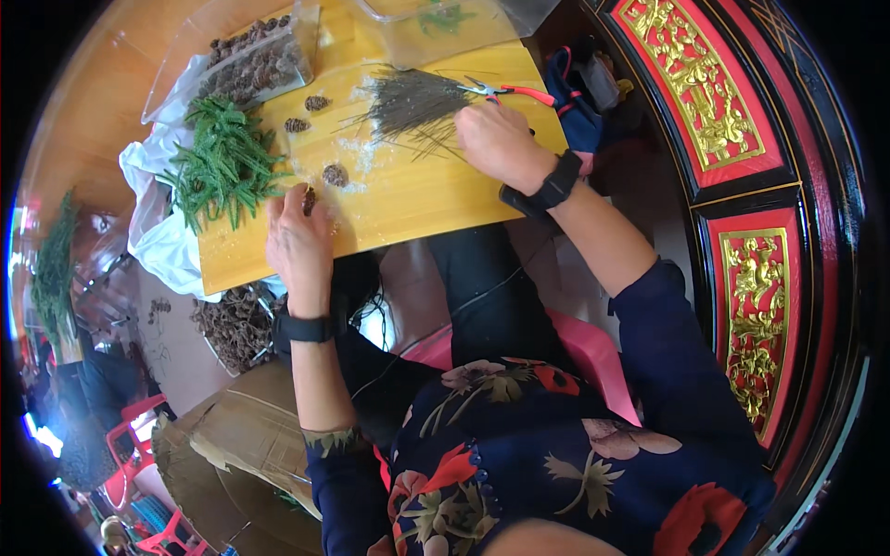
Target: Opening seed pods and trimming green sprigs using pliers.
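My left hand (301,243) is at the table's near left edge, its fingers closed round a brown pine cone (309,200). My right hand (505,144) is over the right part of the table with its fingers curled in; what they hold, if anything, is hidden. Right beside its fingers lies a pair of pliers with red handles (530,93); I cannot tell whether the hand touches them. To the left of that hand is a spread bundle of thin dark wires (413,104). Loose pine cones (335,174) lie on the yellow tabletop (408,199) between my hands.
Green artificial sprigs (225,159) are heaped at the table's left over white plastic (153,199). Behind them stands a clear box of pine cones (264,60). Another clear bin (408,46) is at the back. More cones (239,329) and a cardboard box (232,445) sit below left.
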A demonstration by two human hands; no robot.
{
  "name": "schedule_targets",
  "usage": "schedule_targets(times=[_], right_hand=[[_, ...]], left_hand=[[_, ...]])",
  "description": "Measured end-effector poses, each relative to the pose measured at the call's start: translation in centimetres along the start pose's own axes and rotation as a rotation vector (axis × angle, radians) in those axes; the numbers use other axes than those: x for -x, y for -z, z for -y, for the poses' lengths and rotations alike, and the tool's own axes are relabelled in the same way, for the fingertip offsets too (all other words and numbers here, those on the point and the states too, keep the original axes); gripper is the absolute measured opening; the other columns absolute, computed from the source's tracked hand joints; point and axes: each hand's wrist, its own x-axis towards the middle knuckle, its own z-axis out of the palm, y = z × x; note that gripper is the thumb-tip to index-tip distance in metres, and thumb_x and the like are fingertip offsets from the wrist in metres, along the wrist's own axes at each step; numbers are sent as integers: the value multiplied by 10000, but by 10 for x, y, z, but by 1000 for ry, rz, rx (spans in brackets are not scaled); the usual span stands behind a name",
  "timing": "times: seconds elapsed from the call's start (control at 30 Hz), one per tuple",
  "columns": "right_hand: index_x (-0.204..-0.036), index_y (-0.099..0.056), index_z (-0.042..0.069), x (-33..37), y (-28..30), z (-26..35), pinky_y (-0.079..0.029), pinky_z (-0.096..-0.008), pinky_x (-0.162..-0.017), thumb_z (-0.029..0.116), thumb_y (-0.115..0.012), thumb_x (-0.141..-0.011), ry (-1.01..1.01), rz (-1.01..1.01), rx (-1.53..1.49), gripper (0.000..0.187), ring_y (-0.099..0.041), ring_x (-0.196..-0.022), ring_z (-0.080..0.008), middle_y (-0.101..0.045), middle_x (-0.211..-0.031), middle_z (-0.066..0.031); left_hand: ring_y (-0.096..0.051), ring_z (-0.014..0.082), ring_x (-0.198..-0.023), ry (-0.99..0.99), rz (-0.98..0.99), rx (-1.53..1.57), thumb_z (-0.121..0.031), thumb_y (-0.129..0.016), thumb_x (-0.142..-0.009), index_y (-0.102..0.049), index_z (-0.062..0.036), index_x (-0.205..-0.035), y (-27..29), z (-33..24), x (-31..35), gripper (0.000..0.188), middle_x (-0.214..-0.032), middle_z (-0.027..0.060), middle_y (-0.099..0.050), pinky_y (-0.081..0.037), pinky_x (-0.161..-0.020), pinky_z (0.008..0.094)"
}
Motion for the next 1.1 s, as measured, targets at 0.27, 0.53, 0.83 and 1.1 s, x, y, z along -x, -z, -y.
schedule_targets(times=[0.27,0.53,0.83,1.1], right_hand=[[-714,-610,-18,23,18,-8,-490,-440,-604,24,-546,-712,119,-122,104,76,-621,-693,-373,-612,-697,-207],[-725,-612,4,-8,61,14,-482,-403,-575,44,-547,-725,297,-127,334,76,-614,-660,-343,-620,-695,-173],[-797,-619,26,32,28,2,-465,-378,-550,68,-571,-743,563,-225,229,83,-599,-614,-323,-619,-674,-128],[-852,-616,35,71,33,46,-407,-320,-494,123,-596,-853,297,-292,-364,90,-553,-523,-230,-594,-657,-85]], left_hand=[[-626,215,-793,245,107,282,-124,-645,-818,-639,-32,-1017,12,11,4,219,-923,106,-638,-475,-661,316],[-625,191,-848,752,220,1362,-123,-569,-916,-583,-15,-1121,30,0,28,231,-1022,45,-632,-497,-721,253],[-602,254,-979,836,420,2032,-96,-528,-930,-504,-4,-1201,38,-4,61,287,-1118,131,-583,-512,-838,280],[-595,263,-996,850,312,2196,-51,-523,-920,-490,-1,-1203,48,-18,72,289,-1128,164,-566,-512,-893,303]])
